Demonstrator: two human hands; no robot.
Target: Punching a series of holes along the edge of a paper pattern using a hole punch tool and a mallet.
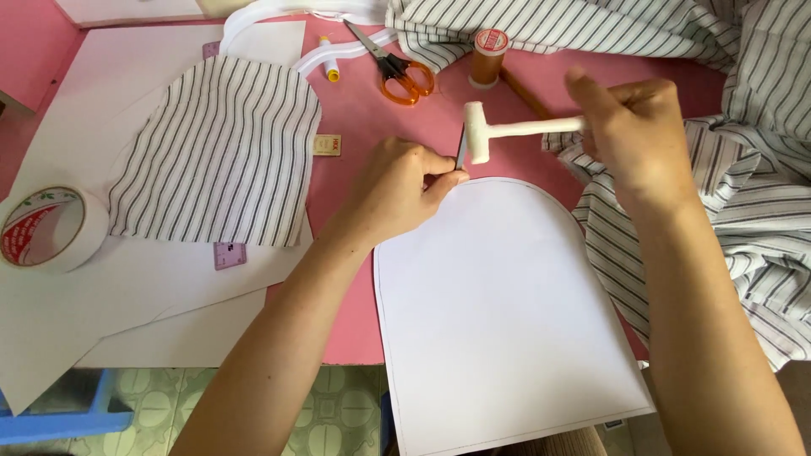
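Nearest the camera lies a white paper pattern piece (498,312), flat on the pink worktop (363,127), straight-sided below and arched at the top, with a thin line drawn just inside its edge. Its lower end hangs past the worktop's front edge, over a green tiled floor.

At the crown of that arch the left hand (393,190) pinches a slim metal punch (461,150) between thumb and fingertips, holding it nearly upright with its tip on or just at the paper's top edge. The right hand (629,135) is closed in a full fist round the handle of a small white mallet (498,131), whose head hangs just beside the punch's upper end, level with it and not clearly touching. By the look of it, the step in hand is marking the pattern's top with a struck punch; the next blow calls for the punch to stay steady and the mallet to land squarely on its end, clear of the pinching fingers.

Farther off, a cut piece of striped fabric (215,152) of the same arched shape rests on white paper sheets, a tape roll (42,228) at the left edge. Orange-handled scissors (397,67) and a brown thread spool (488,55) lie beyond, with loose striped cloth (743,169) heaped to the right.
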